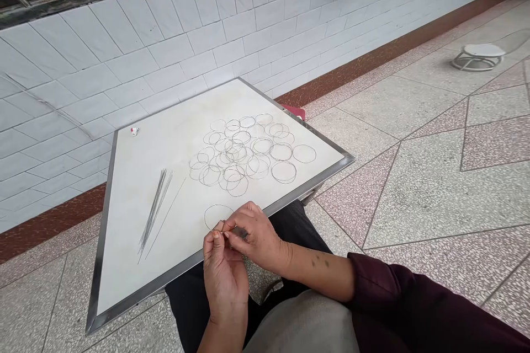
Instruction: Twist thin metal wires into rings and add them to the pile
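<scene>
Both of my hands meet at the near edge of the table, pinching one thin wire ring (206,214) between them. My left hand (224,273) is closed, thumb and forefinger gripping the ring's lower side. My right hand (256,237) pinches the wire just beside it; the exact spot where the ends meet is hidden by the fingers. Beyond the hands lies a spread of overlapping wire rings (236,154). Left of them rests a bundle of straight wires (153,212), with a single straight wire (165,219) a little apart from it.
The white table (124,281) has a metal rim and its far side stands by a tiled wall (199,27). A small white and red object (134,131) lies at the far left corner. A red stool edge (296,112) shows behind the table; a white stool (480,55) stands far right.
</scene>
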Demonstrator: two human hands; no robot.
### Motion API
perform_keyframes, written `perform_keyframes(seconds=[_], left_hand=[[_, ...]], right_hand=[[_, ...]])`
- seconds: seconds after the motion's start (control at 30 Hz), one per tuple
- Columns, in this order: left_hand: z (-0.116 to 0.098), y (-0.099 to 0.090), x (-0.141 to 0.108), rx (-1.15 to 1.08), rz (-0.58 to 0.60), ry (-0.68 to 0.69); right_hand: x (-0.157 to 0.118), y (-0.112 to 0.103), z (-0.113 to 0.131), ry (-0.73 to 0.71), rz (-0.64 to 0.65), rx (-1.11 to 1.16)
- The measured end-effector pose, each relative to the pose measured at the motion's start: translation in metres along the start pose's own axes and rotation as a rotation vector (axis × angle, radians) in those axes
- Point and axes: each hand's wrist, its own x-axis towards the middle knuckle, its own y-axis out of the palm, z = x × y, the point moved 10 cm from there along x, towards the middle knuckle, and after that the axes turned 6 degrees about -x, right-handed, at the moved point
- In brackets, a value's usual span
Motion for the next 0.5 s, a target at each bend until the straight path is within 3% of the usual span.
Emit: perform_keyframes(seconds=[0.5], left_hand=[[-0.0013,-0.0028,0.0040,0.012,0.037,0.008]], right_hand=[[-0.0014,-0.0002,0.0022,-0.058,0.008,-0.039]])
